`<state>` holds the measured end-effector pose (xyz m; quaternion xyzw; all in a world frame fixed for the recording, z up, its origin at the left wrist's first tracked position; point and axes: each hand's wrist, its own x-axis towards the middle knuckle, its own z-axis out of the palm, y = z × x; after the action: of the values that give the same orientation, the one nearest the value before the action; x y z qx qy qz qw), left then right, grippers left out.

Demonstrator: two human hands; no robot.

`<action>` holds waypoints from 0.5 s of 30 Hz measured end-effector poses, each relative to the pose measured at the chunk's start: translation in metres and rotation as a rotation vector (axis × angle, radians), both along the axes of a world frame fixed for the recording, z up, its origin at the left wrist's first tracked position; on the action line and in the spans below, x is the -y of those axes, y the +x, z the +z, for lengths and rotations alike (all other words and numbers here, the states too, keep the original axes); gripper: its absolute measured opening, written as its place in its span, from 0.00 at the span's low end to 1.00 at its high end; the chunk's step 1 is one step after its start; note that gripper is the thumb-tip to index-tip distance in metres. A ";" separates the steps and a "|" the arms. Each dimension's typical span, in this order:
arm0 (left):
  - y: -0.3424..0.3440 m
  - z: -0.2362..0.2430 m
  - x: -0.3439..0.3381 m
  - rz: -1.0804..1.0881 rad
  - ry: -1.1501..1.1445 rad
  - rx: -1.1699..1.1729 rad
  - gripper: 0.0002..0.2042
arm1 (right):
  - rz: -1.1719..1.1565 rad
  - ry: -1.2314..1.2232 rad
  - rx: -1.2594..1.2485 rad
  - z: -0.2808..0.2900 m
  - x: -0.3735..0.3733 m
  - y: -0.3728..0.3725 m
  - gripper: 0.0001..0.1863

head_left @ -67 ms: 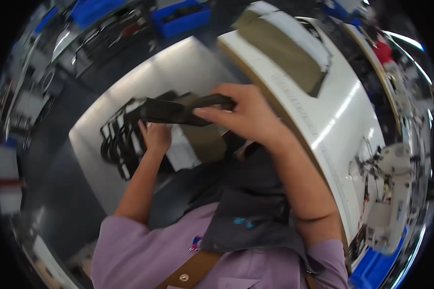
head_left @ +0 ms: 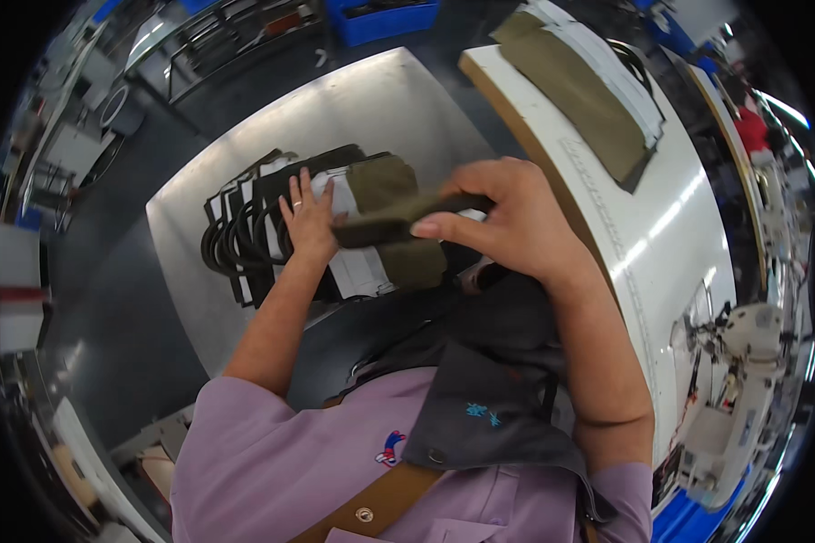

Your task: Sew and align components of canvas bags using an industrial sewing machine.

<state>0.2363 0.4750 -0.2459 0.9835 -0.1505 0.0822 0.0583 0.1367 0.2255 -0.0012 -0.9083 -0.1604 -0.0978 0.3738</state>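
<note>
My right hand (head_left: 507, 222) is raised over the side table and grips an olive-green fabric piece (head_left: 398, 217) by its edge, thumb and fingers pinched on it. My left hand (head_left: 310, 217) lies flat, fingers spread, on a stack of black and white cut pieces (head_left: 254, 231) fanned out on the grey side table (head_left: 362, 109). More olive fabric (head_left: 412, 262) lies on that stack just under the held piece.
A white sewing table (head_left: 679, 226) runs along my right, with a pile of olive and white fabric panels (head_left: 588, 90) at its far end and a sewing machine (head_left: 742, 344) nearer me. Blue bins (head_left: 389, 18) and metal racks stand beyond the side table.
My right hand has brought the olive piece slightly lower and nearer my left hand. The left hand stays on the stack.
</note>
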 end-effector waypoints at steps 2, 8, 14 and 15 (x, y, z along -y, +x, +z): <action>-0.002 0.023 -0.004 0.078 -0.074 -0.084 0.31 | 0.068 -0.117 0.027 -0.003 0.000 0.001 0.16; 0.008 0.044 -0.037 0.107 -0.344 0.040 0.26 | 0.231 -0.256 0.420 -0.047 -0.041 0.031 0.15; 0.027 0.037 -0.002 -0.098 -0.749 0.547 0.22 | 0.362 -0.082 0.651 -0.130 -0.123 0.058 0.11; 0.014 0.049 0.010 -0.051 -0.797 0.772 0.24 | 0.355 -0.168 0.709 -0.131 -0.128 0.054 0.12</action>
<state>0.2503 0.4651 -0.1965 0.7798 -0.1421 0.4859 0.3683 0.1908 0.3538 -0.1318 -0.8038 -0.4413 -0.3253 0.2311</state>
